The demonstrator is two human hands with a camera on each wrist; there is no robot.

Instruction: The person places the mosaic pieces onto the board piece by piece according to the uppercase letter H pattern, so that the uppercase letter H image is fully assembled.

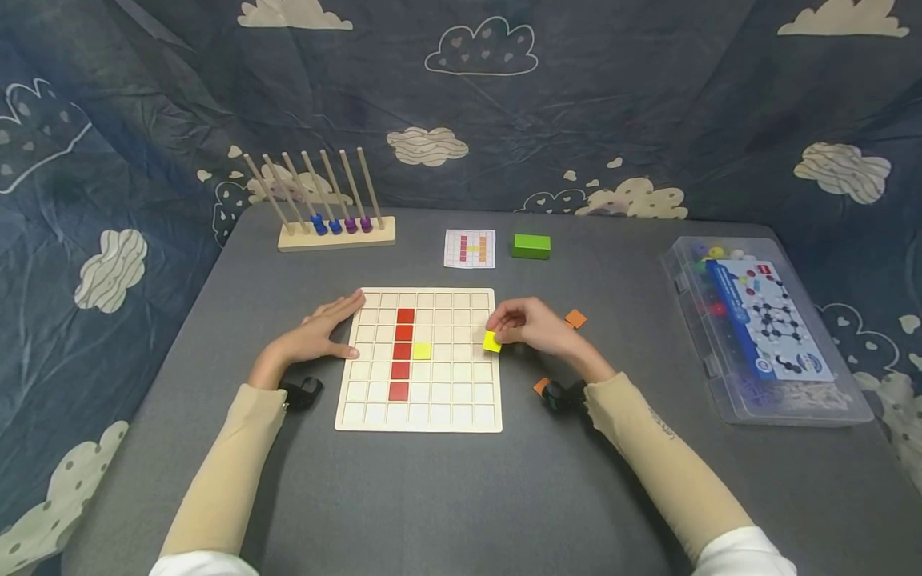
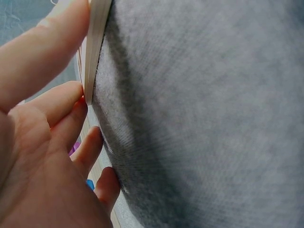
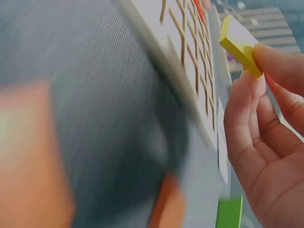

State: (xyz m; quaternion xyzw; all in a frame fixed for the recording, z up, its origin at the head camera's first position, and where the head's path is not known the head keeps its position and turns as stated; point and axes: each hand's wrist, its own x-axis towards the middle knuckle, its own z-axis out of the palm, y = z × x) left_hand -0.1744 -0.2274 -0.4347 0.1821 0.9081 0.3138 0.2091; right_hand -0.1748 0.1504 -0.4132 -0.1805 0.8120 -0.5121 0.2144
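Note:
A pale wooden grid board (image 1: 461, 414) lies on the grey table. Several red square tiles (image 1: 402, 352) form a column on it, and one yellow tile (image 1: 422, 351) sits just right of that column. My left hand (image 1: 311, 336) rests at the board's left side, thumb and fingertips touching its edge. In the left wrist view, the fingers (image 2: 61, 107) are extended along the rim. Over the board's right edge, my right hand (image 1: 531, 324) pinches a second yellow tile (image 3: 240, 47) between thumb and fingertips, tilted and raised above the grid.
Orange tiles (image 1: 576, 318) lie right of the board, one partly behind the right wrist camera (image 1: 562, 396). Behind the board are a printed pattern card (image 1: 470, 249), a green block (image 1: 531, 246) and a pegged bead stand (image 1: 337, 234). A clear plastic case (image 1: 771, 332) stands far right.

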